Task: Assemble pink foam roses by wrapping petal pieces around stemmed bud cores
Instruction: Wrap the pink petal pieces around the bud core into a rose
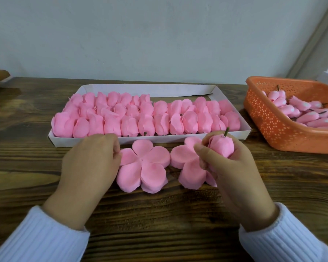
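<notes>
At the wooden table [27,167], our left hand [91,163] curls against a flat petal piece [146,165], grip unclear; our right hand [235,171] clasps a rose [222,148], stem up, over a second petal piece [186,163] before the tray [159,139].

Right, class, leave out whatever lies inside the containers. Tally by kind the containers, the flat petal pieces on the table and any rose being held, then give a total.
Tray: 1
Basket: 1
Petal pieces, flat on the table: 2, left and right
Rose, held in the right hand: 1
Total: 5
</notes>
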Motion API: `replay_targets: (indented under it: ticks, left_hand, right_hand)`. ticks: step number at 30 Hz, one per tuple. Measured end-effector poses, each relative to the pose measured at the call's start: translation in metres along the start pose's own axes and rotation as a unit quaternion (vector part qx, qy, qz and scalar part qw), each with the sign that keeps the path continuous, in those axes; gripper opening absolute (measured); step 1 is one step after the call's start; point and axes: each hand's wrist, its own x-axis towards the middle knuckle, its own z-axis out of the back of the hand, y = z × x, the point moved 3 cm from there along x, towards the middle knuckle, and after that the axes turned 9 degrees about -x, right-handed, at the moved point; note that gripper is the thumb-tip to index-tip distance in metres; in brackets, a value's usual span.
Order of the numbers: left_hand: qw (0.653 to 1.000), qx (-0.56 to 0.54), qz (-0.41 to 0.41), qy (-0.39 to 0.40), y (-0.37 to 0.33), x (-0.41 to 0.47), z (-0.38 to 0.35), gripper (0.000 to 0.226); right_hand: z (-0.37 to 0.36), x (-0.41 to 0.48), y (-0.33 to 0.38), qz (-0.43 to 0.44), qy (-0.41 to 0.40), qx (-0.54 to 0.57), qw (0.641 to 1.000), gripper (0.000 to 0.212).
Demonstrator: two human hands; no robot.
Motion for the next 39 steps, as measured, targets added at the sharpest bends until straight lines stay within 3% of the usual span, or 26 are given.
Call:
replay_targets:
  ticks: [6,13,18,22,24,29,32,33,34,37,39]
  left_hand:
    - [0.994,-0.111,0.001,0.011,0.002,0.001,-0.003,0.017]
    - [0.958,-0.284,0.035,-0.004,-0.001,0.007,0.001,0.017]
    - [0.896,-0.435,0.079,0.049,-0.017,0.009,0.004,0.021]
    - [0.820,-0.558,0.061,0.113,-0.045,0.012,0.009,0.023]
    - [0.785,-0.602,0.046,0.140,-0.059,0.012,0.009,0.028]
    - [0.774,-0.613,0.070,0.140,-0.077,0.008,-0.009,0.009]
    - [0.759,-0.625,0.101,0.152,-0.077,0.001,-0.022,0.005]
    - [0.740,-0.643,0.119,0.160,-0.077,-0.003,-0.028,0.007]
    - [0.699,-0.679,0.141,0.176,-0.077,-0.007,-0.032,0.006]
    - [0.504,-0.805,0.139,0.281,-0.087,-0.015,-0.043,0.021]
    - [0.434,-0.831,0.135,0.320,-0.089,-0.019,-0.046,0.026]
  right_hand:
    - [0.000,0.000,0.000,-0.008,-0.001,0.006,1.000,0.020]
    - [0.000,0.000,-0.002,-0.016,0.007,0.011,1.000,0.023]
    - [-0.002,0.000,-0.005,-0.017,0.026,0.008,0.999,0.015]
    - [-0.002,0.001,-0.006,-0.034,0.013,0.045,0.998,0.010]
    - [-0.001,0.001,-0.008,-0.051,0.009,0.074,0.996,0.021]
    - [-0.002,0.001,-0.005,-0.071,0.059,0.134,0.987,0.039]
    - [-0.001,0.001,-0.006,-0.061,0.050,0.131,0.988,0.019]
    - [0.000,0.002,-0.007,-0.052,0.026,0.114,0.992,0.014]
    - [0.002,0.002,-0.008,-0.042,-0.001,0.090,0.995,0.010]
    - [0.008,0.002,-0.007,0.006,-0.071,0.006,0.997,0.016]
    - [0.008,0.001,-0.002,0.036,-0.100,-0.048,0.993,0.008]
